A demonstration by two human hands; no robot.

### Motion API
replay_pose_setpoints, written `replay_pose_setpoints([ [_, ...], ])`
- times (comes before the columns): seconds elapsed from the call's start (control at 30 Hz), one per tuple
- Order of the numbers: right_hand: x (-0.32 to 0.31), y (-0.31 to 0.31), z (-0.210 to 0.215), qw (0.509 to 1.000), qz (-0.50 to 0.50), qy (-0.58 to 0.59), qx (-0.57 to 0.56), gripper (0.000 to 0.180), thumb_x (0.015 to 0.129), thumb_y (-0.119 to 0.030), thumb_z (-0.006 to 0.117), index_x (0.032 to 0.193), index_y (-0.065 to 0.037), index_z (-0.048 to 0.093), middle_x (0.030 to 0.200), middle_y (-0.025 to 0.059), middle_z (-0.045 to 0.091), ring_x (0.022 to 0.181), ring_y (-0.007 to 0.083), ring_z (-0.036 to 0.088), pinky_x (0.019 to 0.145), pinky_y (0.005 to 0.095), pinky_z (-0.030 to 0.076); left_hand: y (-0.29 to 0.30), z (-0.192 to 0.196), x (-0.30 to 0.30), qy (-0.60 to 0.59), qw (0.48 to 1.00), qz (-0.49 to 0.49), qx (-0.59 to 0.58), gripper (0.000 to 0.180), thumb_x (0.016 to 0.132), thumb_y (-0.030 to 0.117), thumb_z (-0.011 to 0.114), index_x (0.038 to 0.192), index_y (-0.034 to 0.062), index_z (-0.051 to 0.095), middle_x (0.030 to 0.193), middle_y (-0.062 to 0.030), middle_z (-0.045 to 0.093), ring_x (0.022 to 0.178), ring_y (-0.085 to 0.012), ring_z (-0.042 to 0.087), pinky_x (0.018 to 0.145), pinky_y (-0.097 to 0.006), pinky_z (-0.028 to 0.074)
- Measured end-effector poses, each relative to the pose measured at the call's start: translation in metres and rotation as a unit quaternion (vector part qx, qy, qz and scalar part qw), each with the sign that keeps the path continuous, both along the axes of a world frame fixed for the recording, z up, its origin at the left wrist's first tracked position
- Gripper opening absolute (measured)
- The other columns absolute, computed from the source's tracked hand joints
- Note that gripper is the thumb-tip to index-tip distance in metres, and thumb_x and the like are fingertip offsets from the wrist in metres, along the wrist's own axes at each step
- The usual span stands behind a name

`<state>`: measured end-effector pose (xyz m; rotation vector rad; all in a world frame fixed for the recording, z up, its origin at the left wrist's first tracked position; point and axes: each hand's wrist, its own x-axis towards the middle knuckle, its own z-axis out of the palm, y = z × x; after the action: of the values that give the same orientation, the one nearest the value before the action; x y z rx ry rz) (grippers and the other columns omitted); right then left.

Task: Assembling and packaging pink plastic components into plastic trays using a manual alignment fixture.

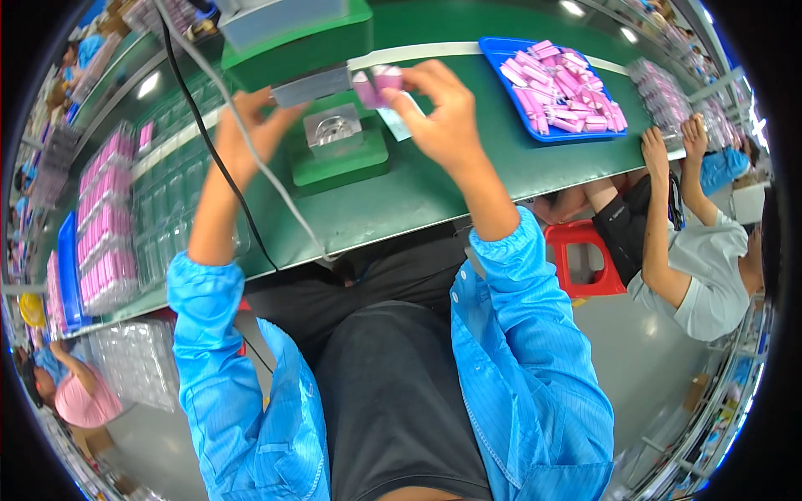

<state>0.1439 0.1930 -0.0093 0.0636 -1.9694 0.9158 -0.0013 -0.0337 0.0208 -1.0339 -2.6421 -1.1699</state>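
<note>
My right hand (443, 113) pinches a small pink piece with a pale end (387, 79) between thumb and fingers. A second pink piece (364, 89) is right beside it; whether my fingers hold that one too is unclear. My left hand (249, 138), somewhat blurred, has its thumb and fingers apart at the left end of a grey metal plate (313, 86). Between my hands is a green press-like fixture (342, 171) with a clear block and a round metal part (334, 129) on its base. A pale slip (394, 123) lies under my right hand.
A blue tray (539, 137) heaped with pink pieces stands at the right. Clear plastic trays (171, 196) and stacks filled with pink pieces (107, 221) are at the left. Two cables (221, 167) hang across my left arm. Co-workers sit at both sides, one by a red stool (561, 242).
</note>
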Motion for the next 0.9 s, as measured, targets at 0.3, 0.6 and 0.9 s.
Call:
replay_pose_setpoints([
  [0.3,0.058,0.123,0.02,0.914,-0.383,0.017,0.134,0.032,0.087,-0.018,0.069,0.113,-0.001,0.064,0.093,0.0142,0.062,0.09,0.0324,0.058,0.082,0.0422,0.045,-0.213,-0.065,-0.281,0.212,0.928,0.282,-0.119,0.033,0.089,0.028,0.063,0.114,0.0076,0.071,0.108,-0.0189,0.07,0.101,-0.0341,0.068,0.087,-0.042,0.052],
  [0.6,0.088,0.05,-0.05,0.955,-0.241,-0.138,0.101,0.033,0.081,-0.008,0.071,0.114,-0.003,0.064,0.1,0.0142,0.06,0.095,0.0329,0.057,0.085,0.0426,0.046,-0.256,-0.081,-0.342,0.036,0.944,0.232,-0.232,0.036,0.083,0.037,0.07,0.099,0.0047,0.075,0.093,-0.0202,0.073,0.093,-0.0342,0.07,0.084,-0.043,0.053],
  [0.9,0.077,0.05,-0.049,0.952,-0.219,-0.18,0.115,0.032,0.083,-0.009,0.069,0.114,-0.003,0.065,0.101,0.0125,0.061,0.096,0.0319,0.057,0.084,0.0409,0.046,-0.209,-0.062,-0.342,0.028,0.833,0.252,-0.492,0.05,0.08,0.037,0.073,0.12,0.0087,0.063,0.116,-0.0228,0.067,0.112,-0.0362,0.064,0.089,-0.043,0.053],
])
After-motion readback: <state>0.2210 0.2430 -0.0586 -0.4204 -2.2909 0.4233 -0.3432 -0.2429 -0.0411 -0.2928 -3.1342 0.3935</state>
